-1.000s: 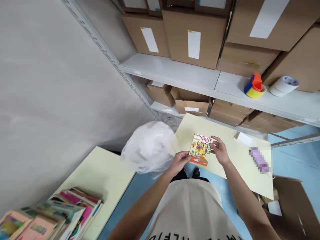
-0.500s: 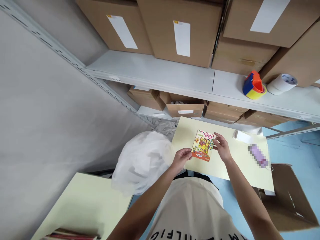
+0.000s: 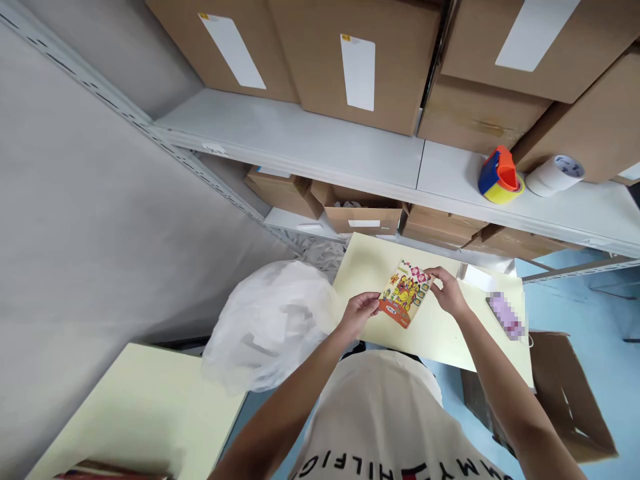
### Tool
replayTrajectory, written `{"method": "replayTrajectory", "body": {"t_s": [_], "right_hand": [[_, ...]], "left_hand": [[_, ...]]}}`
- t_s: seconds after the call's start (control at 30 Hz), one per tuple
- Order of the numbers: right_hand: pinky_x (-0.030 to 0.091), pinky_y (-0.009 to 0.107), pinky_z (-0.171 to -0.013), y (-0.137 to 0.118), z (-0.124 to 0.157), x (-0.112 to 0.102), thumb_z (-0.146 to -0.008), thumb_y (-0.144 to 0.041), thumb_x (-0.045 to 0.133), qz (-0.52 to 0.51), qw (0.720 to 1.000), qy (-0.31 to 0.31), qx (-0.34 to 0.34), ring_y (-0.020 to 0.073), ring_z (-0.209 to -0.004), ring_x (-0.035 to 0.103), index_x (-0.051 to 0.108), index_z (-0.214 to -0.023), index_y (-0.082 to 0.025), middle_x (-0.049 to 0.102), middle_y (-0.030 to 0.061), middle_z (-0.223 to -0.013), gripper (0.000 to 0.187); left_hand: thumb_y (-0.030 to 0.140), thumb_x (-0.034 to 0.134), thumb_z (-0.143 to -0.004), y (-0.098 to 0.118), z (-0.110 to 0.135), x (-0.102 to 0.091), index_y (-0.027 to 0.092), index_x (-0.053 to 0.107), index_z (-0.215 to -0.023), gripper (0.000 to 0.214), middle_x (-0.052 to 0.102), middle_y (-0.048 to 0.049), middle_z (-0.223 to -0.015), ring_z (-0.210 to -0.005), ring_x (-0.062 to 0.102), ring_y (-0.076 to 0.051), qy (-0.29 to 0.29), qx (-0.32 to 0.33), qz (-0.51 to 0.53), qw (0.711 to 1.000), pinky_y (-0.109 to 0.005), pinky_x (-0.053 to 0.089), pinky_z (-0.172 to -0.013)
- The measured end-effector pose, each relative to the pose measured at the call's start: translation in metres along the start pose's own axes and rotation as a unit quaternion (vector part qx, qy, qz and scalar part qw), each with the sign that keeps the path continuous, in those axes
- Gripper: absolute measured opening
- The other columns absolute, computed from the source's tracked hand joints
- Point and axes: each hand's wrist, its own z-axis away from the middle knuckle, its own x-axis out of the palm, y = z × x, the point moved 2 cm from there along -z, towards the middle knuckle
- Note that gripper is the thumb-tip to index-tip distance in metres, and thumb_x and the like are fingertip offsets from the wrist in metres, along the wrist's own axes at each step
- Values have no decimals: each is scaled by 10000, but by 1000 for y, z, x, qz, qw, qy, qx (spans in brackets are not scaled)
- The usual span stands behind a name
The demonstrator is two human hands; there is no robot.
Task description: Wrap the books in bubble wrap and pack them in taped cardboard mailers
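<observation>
A small colourful booklet (image 3: 404, 293) with a cartoon cover is held just above a pale yellow table (image 3: 370, 267). My left hand (image 3: 359, 313) pinches its lower left corner. My right hand (image 3: 449, 292) grips its upper right edge with closed fingers. The booklet is tilted, its top leaning to the right.
A white plastic bag (image 3: 273, 323) bulges left of the table. A blurred purple object (image 3: 505, 315) and a white slip (image 3: 479, 277) lie on the table's right part. Grey shelves (image 3: 310, 143) carry cardboard boxes, a tape dispenser (image 3: 498, 177) and a tape roll (image 3: 554, 175). An open carton (image 3: 570, 393) stands at right. Another yellow table (image 3: 140, 413) is at lower left.
The camera has tilted up and right, so the pile of books at lower left has left the view. The booklet has turned a little clockwise in both hands.
</observation>
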Motion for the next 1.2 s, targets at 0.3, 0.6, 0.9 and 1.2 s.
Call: {"method": "replayTrajectory", "body": {"t_s": [0.3,0.6,0.9,1.2], "right_hand": [[544,389,-804,-25,-28,-12,-931,-486,540,-24,996,-81,-16,232,-883,674,659,-941,-234,709,85,-940,278],[514,309,-615,-24,-35,-3,-780,-532,698,-195,969,-83,128,170,-676,621,677,-968,-225,692,23,-796,361],[544,307,-625,-4,-19,-9,-628,-575,808,-285,929,1,235,155,-705,642,676,-935,-228,724,25,-829,481],[554,316,-609,1,-19,-8,-627,-580,802,-273,931,14,242,151,-673,642,685,-971,-223,721,17,-800,510]], "left_hand": [[645,647,-737,5,14,10,186,718,-939,506,725,-103,-1022,-991,658,-238,-8,110,-52,993,-348,512,-851],[508,769,-682,30,21,13,175,731,-783,350,736,-47,-743,-673,669,-168,37,187,-145,971,-280,539,-684],[551,823,-601,18,22,18,146,765,-882,497,775,-86,-818,-691,727,-213,46,87,-31,995,-328,576,-723],[581,846,-552,24,21,19,136,778,-901,570,782,-110,-876,-712,737,-233,24,67,-7,997,-405,596,-810]]}}
